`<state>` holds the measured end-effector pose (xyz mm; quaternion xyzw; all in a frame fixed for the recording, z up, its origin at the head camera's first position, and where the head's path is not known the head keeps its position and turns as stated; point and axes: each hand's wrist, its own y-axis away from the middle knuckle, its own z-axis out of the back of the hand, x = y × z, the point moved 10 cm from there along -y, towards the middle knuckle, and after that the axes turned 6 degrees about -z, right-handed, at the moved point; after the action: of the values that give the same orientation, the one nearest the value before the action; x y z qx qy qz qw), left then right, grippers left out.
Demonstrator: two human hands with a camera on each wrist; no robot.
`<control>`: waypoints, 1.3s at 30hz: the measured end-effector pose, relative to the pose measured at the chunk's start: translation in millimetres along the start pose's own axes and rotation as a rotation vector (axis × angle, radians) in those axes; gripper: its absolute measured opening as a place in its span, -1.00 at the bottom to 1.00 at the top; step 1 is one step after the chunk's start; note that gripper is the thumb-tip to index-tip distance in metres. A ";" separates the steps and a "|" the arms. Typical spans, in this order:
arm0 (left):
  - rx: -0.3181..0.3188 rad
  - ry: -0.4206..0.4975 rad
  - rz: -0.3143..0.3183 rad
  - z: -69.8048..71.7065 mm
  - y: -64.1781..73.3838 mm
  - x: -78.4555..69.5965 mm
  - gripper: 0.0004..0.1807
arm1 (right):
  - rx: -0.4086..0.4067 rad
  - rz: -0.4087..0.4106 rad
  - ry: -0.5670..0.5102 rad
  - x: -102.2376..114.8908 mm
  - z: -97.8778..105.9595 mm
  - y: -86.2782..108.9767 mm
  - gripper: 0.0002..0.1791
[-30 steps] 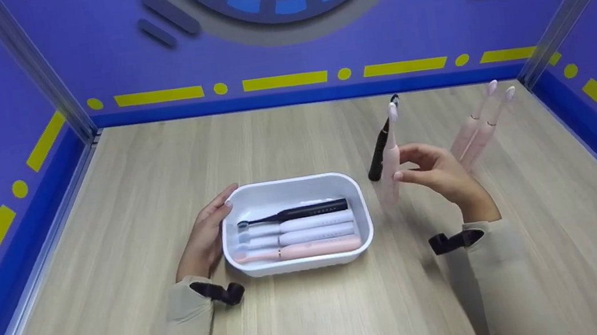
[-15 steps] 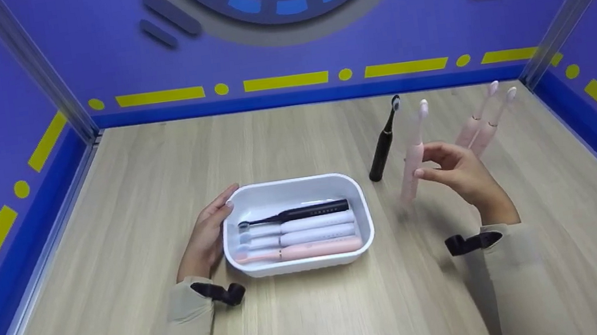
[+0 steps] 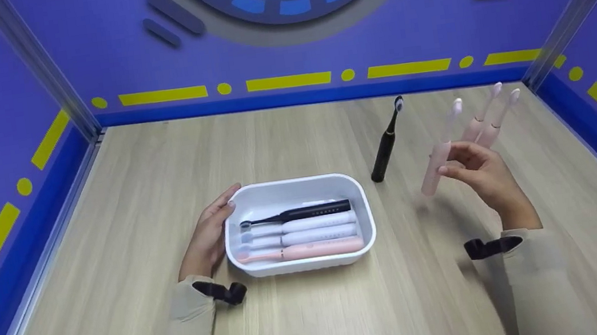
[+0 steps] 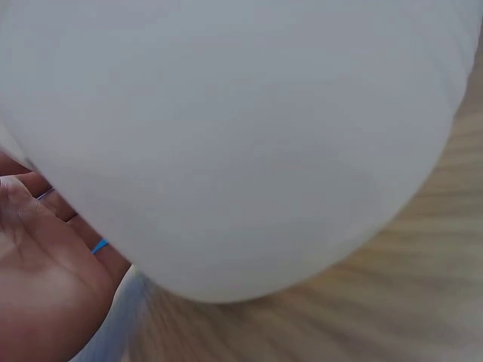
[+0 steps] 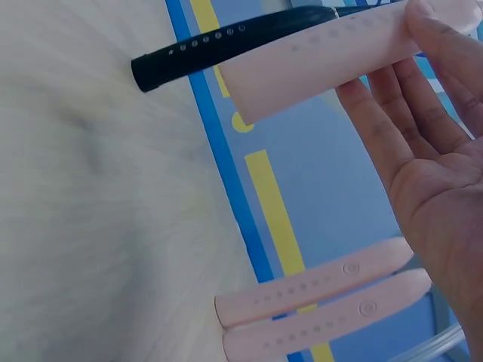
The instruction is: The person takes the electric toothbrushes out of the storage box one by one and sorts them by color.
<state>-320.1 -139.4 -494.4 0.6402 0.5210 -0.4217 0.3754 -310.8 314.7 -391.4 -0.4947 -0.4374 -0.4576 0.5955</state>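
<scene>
My right hand (image 3: pixel 478 172) pinches a pale pink electric toothbrush (image 3: pixel 437 167) by its handle between thumb and fingers, its brush head up and the base just over the table. In the right wrist view the handle (image 5: pixel 324 60) slants across the top. My left hand (image 3: pixel 209 231) grips the left end of a white plastic tub (image 3: pixel 304 266), thumb over the rim. Inside the tub lie a black toothbrush (image 3: pixel 315 209), two white toothbrushes (image 3: pixel 317 222) and a pink toothbrush (image 3: pixel 321 249), side by side with heads to the left. The tub's wall (image 4: pixel 241 151) fills most of the left wrist view.
A black electric toothbrush (image 3: pixel 383 156) stands upright on the wooden table (image 3: pixel 318 320), right of the tub. Two pink toothbrushes (image 3: pixel 488 135) stand close together behind my right hand. Blue printed panels (image 3: pixel 283 54) border the back and sides.
My right hand has carried the pink toothbrush to the right, away from the standing black one and toward the two standing pink ones. The left hand and tub stay in place.
</scene>
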 end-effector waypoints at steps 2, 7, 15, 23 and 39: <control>-0.003 -0.002 0.000 0.1 -0.3 -0.1 -0.48 | -0.015 -0.006 0.002 -1.4 6.8 1.8 -0.65; -0.005 -0.006 -0.008 0.2 -0.8 -0.4 -0.48 | -0.039 -0.010 0.001 -5.6 20.2 5.3 -0.63; 0.000 -0.019 -0.008 1.3 -0.5 0.4 -0.48 | -0.114 -0.025 -0.048 -17.1 38.1 10.5 -0.62; 0.005 -0.022 -0.005 1.3 -0.7 0.9 -0.48 | -0.150 -0.068 0.003 -30.1 50.1 14.1 -0.62; -0.005 -0.007 -0.011 0.6 -0.6 0.1 -0.48 | -0.204 -0.131 0.012 -46.3 73.6 22.7 -0.60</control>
<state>-320.8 -139.8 -494.7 0.6348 0.5242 -0.4247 0.3766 -302.8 394.8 -431.3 -0.5203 -0.4164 -0.5406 0.5134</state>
